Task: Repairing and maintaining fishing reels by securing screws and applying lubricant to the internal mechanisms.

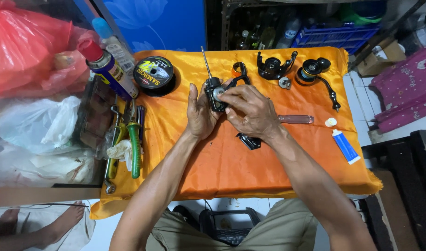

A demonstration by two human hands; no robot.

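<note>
My left hand grips a black fishing reel body with a thin metal shaft sticking up from it. My right hand rests on the reel body's side, fingertips pressed on a round silver part. Both hands hover over the middle of an orange cloth. A small black part lies on the cloth just under my right wrist. Behind it a screwdriver with a clear pink handle points toward my right hand.
On the cloth's far edge lie a black rotor, a spool with crank handle and a line spool. Spray cans and pliers sit left; a blue tube and white cap right. Another person's bare feet are bottom left.
</note>
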